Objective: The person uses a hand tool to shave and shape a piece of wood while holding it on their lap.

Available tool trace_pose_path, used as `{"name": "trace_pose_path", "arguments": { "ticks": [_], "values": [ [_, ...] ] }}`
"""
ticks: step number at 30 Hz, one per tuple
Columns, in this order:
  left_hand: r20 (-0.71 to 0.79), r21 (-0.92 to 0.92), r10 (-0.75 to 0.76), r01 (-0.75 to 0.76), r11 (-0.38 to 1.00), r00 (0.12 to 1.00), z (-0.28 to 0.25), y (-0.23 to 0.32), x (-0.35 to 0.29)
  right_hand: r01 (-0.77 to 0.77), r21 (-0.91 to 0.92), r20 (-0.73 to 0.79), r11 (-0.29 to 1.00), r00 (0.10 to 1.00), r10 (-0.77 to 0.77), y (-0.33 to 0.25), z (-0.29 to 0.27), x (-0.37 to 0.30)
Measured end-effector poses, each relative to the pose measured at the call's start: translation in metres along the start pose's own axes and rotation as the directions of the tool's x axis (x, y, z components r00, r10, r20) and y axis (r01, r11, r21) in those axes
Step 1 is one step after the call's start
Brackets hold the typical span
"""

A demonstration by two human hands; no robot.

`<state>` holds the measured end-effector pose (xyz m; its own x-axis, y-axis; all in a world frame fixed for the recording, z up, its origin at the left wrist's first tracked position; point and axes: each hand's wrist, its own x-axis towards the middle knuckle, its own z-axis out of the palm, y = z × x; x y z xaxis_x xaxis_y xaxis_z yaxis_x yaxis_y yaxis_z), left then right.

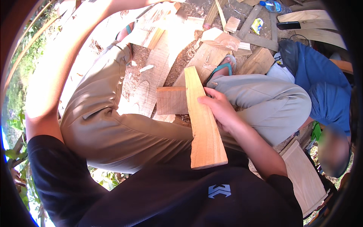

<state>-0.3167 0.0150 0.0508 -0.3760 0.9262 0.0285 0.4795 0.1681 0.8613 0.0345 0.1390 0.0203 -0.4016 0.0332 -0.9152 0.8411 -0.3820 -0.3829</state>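
Note:
My right hand [219, 109] is closed round the edge of a tapered wooden board [204, 128], thumb on its upper face. The board is held up over my lap, its narrow end pointing away and its wide, rough-edged end near my black shirt. Behind it a squared wood block [171, 101] lies between my legs. My left arm [53, 83] reaches far forward along the left side. Its hand is at the upper edge, lost in glare and mostly cut off, so its fingers cannot be made out. A thin dark edge [149, 10] shows near it, too unclear to name.
Several wood offcuts [221, 39] and planks [149, 81] lie on the ground ahead, among shavings. A person in blue [321, 79] sits close on my right. A water bottle [275, 6] and a black phone [288, 25] are at the far right. Plants [20, 75] border the left.

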Motion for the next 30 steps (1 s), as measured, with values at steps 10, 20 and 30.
{"name": "trace_pose_path", "arguments": {
  "ticks": [10,20,30],
  "values": [
    [-0.177,-0.027,-0.093,0.089,0.996,0.980,-0.031,0.039,-0.020,0.375,-0.171,0.360,0.911,0.885,-0.297,-0.098,0.000,0.053],
    [-0.075,-0.272,-0.201,0.174,0.947,0.977,-0.020,-0.021,-0.015,0.146,-0.805,0.154,0.576,0.987,-0.035,-0.117,0.066,0.031],
    [-0.166,-0.517,-0.132,0.028,0.856,0.977,0.015,-0.087,-0.017,0.145,-0.843,0.273,0.519,0.945,0.179,-0.141,0.083,0.055]
  ]
}}
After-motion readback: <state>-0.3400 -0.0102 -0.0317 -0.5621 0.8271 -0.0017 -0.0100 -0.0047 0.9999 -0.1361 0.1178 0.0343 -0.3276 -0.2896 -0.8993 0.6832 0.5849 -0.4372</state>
